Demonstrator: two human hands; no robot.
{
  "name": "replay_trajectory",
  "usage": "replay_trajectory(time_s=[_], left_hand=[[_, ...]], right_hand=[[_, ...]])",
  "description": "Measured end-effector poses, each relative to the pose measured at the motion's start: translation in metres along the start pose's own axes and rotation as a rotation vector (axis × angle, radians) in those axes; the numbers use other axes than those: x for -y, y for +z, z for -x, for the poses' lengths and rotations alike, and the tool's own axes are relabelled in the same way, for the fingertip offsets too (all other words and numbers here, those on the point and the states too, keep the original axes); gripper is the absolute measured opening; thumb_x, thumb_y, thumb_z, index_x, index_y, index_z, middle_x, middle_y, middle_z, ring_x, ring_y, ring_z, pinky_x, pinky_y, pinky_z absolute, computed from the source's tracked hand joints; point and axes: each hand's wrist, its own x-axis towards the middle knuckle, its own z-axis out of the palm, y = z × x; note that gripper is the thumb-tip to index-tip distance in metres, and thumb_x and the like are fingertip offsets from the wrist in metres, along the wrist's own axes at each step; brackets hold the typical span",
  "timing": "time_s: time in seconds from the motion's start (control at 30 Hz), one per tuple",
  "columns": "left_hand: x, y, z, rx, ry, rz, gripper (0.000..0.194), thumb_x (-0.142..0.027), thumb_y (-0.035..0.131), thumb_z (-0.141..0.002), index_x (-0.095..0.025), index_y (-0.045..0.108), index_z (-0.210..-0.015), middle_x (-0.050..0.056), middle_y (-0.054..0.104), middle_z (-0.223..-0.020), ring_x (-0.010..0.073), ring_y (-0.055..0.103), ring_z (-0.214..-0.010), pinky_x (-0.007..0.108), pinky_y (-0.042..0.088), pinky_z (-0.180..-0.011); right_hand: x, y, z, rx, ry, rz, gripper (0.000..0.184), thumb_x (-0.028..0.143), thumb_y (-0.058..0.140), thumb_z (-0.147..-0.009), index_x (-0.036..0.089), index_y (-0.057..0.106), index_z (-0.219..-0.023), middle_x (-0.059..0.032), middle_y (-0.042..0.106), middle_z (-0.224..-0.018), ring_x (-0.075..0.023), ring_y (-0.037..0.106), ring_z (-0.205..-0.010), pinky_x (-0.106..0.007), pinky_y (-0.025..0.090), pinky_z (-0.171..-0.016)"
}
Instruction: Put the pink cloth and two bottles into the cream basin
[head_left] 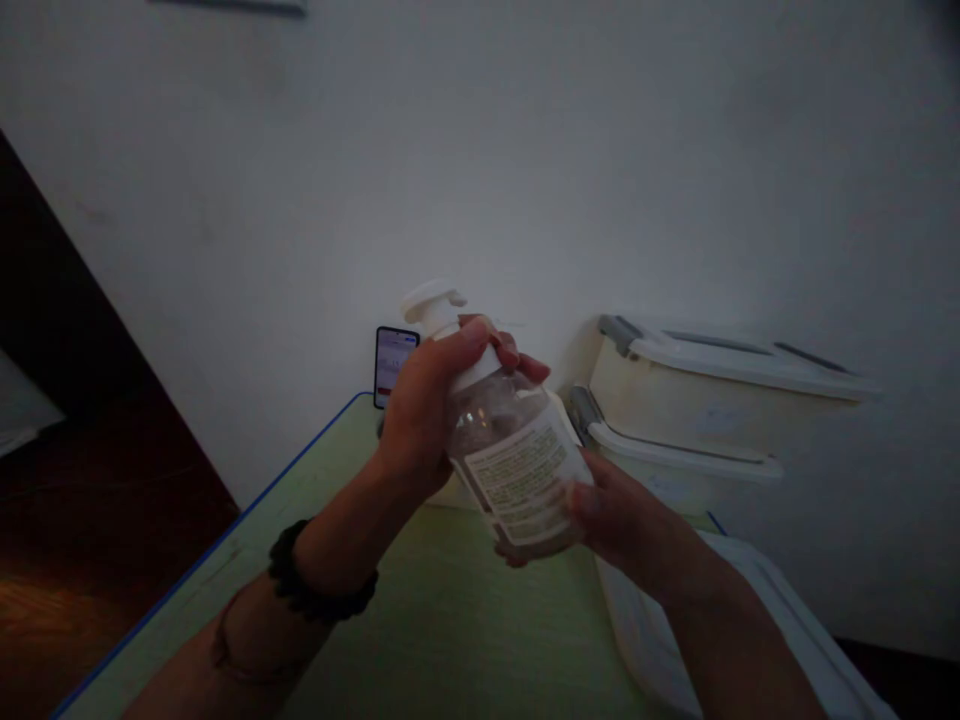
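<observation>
A clear pump bottle [487, 410] with a white pump head and a printed back label is held tilted above the green table [450, 620], its top leaning to the left. My left hand [424, 400] wraps round the bottle's white collar, just under the pump. Lower down, my right hand [607, 500] grips the base, with the thumb on the label's lower corner and the other fingers mostly hidden behind and beneath. The label's text is too small and dim to read.
A phone [395, 365] with a lit screen stands upright at the table's back edge. Two stacked lidded storage boxes [675, 395] are at the right against the wall [480, 150]. A pale lid or tray [742, 620] lies at the front right. The table's blue edge runs down the left.
</observation>
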Motion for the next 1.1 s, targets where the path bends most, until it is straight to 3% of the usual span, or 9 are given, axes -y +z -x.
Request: replay_trajectory(time_s=[0.1,0.23,0.43,0.53,0.67,0.8,0.9,1.1], left_hand=[[0.002,-0.003,-0.001,0.024,-0.024,-0.016,0.012,-0.028,0.058,-0.078,-0.018,0.058,-0.072,-0.002,0.059,-0.068,0.0153,0.065,-0.072,0.028,0.052,-0.071],[0.002,-0.006,-0.001,0.051,-0.019,-0.088,0.014,-0.031,0.057,-0.080,-0.020,0.059,-0.074,-0.002,0.065,-0.071,0.0171,0.066,-0.078,0.028,0.052,-0.071],[0.004,-0.007,0.001,0.052,-0.005,-0.275,0.005,-0.023,0.061,-0.077,-0.019,0.060,-0.076,-0.002,0.066,-0.074,0.0168,0.066,-0.080,0.028,0.050,-0.076],[0.006,-0.008,0.001,0.019,-0.061,-0.334,0.009,-0.026,0.063,-0.077,-0.018,0.059,-0.074,-0.001,0.067,-0.071,0.0163,0.065,-0.075,0.026,0.049,-0.070],[0.008,-0.007,0.000,0.046,-0.090,-0.220,0.019,-0.033,0.060,-0.080,-0.018,0.058,-0.068,-0.001,0.064,-0.068,0.0141,0.062,-0.070,0.024,0.048,-0.066],[0.011,-0.003,0.001,0.122,-0.003,0.012,0.020,-0.029,0.053,-0.086,-0.018,0.060,-0.070,-0.003,0.064,-0.068,0.0104,0.061,-0.070,0.022,0.049,-0.072],[0.014,-0.001,0.003,0.148,0.009,0.086,0.022,-0.027,0.051,-0.087,-0.018,0.060,-0.070,-0.004,0.062,-0.067,0.0096,0.061,-0.070,0.022,0.049,-0.072],[0.017,-0.001,0.003,0.052,-0.023,-0.033,0.020,-0.030,0.053,-0.085,-0.019,0.057,-0.069,-0.003,0.062,-0.067,0.0108,0.063,-0.068,0.024,0.050,-0.075]], right_hand=[[0.004,0.003,0.001,-0.076,-0.034,0.080,0.043,0.050,0.066,-0.076,0.017,0.055,-0.102,-0.0020,0.063,-0.083,-0.0122,0.059,-0.068,-0.023,0.050,-0.059],[0.011,0.005,0.006,-0.130,-0.028,0.207,0.046,0.048,0.064,-0.078,0.018,0.052,-0.111,-0.0036,0.064,-0.091,-0.0117,0.057,-0.069,-0.022,0.048,-0.058],[0.011,0.012,0.007,-0.367,0.021,0.652,0.063,0.043,0.077,-0.066,0.026,0.047,-0.119,-0.0036,0.062,-0.108,-0.0211,0.060,-0.091,-0.033,0.050,-0.073],[0.008,0.016,0.004,-0.404,0.053,0.758,0.067,0.044,0.079,-0.062,0.027,0.047,-0.118,-0.0037,0.062,-0.109,-0.0241,0.060,-0.092,-0.037,0.050,-0.074],[0.008,0.015,0.006,-0.369,0.062,0.698,0.066,0.043,0.079,-0.063,0.026,0.048,-0.119,-0.0043,0.063,-0.106,-0.0249,0.061,-0.093,-0.038,0.050,-0.077],[0.009,0.002,0.010,-0.143,0.016,0.384,0.056,0.047,0.068,-0.074,0.022,0.050,-0.120,-0.0050,0.064,-0.099,-0.0219,0.061,-0.091,-0.034,0.051,-0.076],[0.008,-0.007,0.010,-0.026,0.033,0.218,0.060,0.051,0.070,-0.070,0.020,0.051,-0.119,-0.0047,0.065,-0.098,-0.0184,0.062,-0.082,-0.029,0.051,-0.068],[0.011,-0.006,0.010,-0.074,0.060,0.299,0.047,0.040,0.072,-0.072,0.021,0.055,-0.112,-0.0038,0.066,-0.100,-0.0159,0.061,-0.079,-0.025,0.049,-0.064]])
